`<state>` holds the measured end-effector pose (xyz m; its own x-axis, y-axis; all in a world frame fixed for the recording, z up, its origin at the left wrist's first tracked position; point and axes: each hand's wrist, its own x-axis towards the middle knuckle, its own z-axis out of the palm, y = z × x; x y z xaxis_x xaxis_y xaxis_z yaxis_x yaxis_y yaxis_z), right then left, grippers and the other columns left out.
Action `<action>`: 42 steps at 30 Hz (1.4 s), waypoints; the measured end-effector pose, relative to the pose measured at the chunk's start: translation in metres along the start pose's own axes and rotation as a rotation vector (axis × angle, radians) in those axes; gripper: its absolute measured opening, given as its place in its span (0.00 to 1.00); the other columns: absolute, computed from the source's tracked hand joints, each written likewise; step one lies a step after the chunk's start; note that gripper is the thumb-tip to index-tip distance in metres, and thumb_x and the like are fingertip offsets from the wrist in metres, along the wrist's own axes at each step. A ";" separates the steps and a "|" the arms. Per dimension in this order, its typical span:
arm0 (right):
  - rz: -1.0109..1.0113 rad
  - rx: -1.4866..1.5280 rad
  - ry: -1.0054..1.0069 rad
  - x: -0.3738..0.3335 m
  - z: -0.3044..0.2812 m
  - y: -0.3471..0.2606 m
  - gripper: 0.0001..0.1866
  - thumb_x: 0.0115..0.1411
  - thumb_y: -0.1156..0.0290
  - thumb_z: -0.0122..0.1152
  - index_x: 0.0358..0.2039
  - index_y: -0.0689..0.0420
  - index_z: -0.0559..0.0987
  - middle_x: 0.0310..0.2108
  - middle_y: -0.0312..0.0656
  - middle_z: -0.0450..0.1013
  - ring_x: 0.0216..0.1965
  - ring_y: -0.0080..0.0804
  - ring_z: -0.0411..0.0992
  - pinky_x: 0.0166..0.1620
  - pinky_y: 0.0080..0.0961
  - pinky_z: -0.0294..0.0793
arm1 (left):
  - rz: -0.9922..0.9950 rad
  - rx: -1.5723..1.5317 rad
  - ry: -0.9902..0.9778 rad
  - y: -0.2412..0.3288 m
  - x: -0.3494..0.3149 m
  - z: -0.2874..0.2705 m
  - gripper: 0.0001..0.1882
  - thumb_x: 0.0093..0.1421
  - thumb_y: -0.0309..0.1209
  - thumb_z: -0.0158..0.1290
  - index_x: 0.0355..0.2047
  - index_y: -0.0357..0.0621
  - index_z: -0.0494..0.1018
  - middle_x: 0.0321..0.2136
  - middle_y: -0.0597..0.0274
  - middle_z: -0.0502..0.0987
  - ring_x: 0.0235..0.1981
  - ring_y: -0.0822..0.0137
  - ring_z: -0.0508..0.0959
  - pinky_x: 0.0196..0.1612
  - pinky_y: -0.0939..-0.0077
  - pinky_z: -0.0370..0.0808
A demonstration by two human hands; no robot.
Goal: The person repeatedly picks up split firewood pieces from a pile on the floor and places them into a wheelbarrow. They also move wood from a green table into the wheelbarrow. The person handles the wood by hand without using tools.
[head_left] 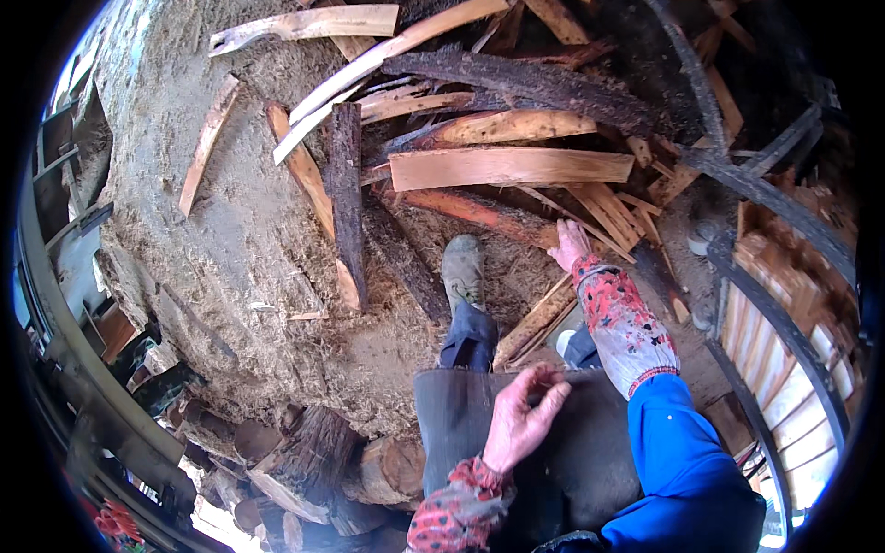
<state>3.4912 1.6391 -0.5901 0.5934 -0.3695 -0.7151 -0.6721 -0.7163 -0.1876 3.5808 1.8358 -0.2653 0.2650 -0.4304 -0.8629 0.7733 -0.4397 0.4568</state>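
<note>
My right hand [570,245] reaches forward to the right end of a reddish-orange wood slab [479,212] with dark bark along it. Its fingers are closed at that end; the fingertips are partly hidden. My left hand [524,419] hangs over the dark apron [456,405] at my lap, fingers loosely curled, thumb apart, nothing in it. Just beyond the held slab lies a pale, flat wood slab [512,168]. Another slab with dark bark [347,198] lies to the left, pointing away from me.
More split slabs [525,88] are heaped ahead. Sawdust-covered ground [249,240] spreads left. A black metal frame [784,207] and stacked pale boards [784,369] stand at right. Cut logs [313,461] lie at lower left. My boot [463,267] rests near the heap.
</note>
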 end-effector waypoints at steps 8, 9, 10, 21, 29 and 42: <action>0.026 -0.205 -0.083 0.010 0.003 -0.007 0.29 0.44 0.63 0.72 0.46 0.52 0.70 0.48 0.48 0.64 0.52 0.51 0.65 0.53 0.52 0.61 | -0.045 -0.096 -0.052 -0.005 0.013 0.002 0.18 0.60 0.26 0.56 0.50 0.33 0.69 0.41 0.60 0.77 0.45 0.74 0.75 0.49 0.79 0.71; -0.021 -0.165 -0.102 0.006 -0.003 0.001 0.29 0.44 0.62 0.71 0.47 0.52 0.71 0.48 0.47 0.64 0.52 0.52 0.65 0.53 0.52 0.62 | -0.024 -0.075 -0.053 -0.005 0.014 0.004 0.18 0.60 0.27 0.56 0.49 0.33 0.69 0.41 0.61 0.77 0.44 0.74 0.75 0.49 0.79 0.71; -0.069 -0.125 -0.120 0.003 -0.010 0.009 0.29 0.45 0.62 0.71 0.47 0.51 0.71 0.49 0.46 0.64 0.52 0.52 0.65 0.53 0.52 0.62 | -0.002 -0.053 -0.055 -0.007 0.015 0.006 0.18 0.60 0.27 0.56 0.49 0.33 0.69 0.41 0.61 0.77 0.44 0.74 0.75 0.49 0.79 0.71; -0.205 0.289 -0.424 -0.099 -0.142 -0.023 0.28 0.53 0.48 0.60 0.39 0.64 0.77 0.37 0.59 0.75 0.43 0.52 0.74 0.46 0.41 0.72 | 0.087 -0.110 -0.033 -0.042 0.023 0.023 0.12 0.61 0.30 0.56 0.41 0.34 0.72 0.30 0.67 0.76 0.33 0.78 0.74 0.39 0.81 0.73; -0.140 0.447 -0.253 -0.255 -0.220 -0.017 0.20 0.54 0.56 0.59 0.29 0.65 0.76 0.25 0.51 0.75 0.29 0.38 0.75 0.33 0.35 0.74 | 0.097 -0.113 -0.009 -0.046 -0.038 0.027 0.11 0.61 0.31 0.55 0.38 0.34 0.73 0.27 0.64 0.76 0.27 0.74 0.75 0.33 0.81 0.73; -0.266 0.504 -0.056 -0.492 -0.359 -0.054 0.27 0.51 0.51 0.61 0.33 0.68 0.77 0.31 0.60 0.75 0.37 0.53 0.75 0.41 0.42 0.72 | -0.050 -0.874 -0.251 0.009 -0.204 0.092 0.15 0.63 0.37 0.52 0.44 0.40 0.70 0.38 0.59 0.77 0.43 0.59 0.77 0.51 0.56 0.72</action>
<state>3.3949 1.6466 0.0134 0.7562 -0.1733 -0.6310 -0.6388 -0.4042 -0.6546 3.4808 1.8470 -0.0650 0.1659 -0.6307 -0.7581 0.9687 0.2483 0.0054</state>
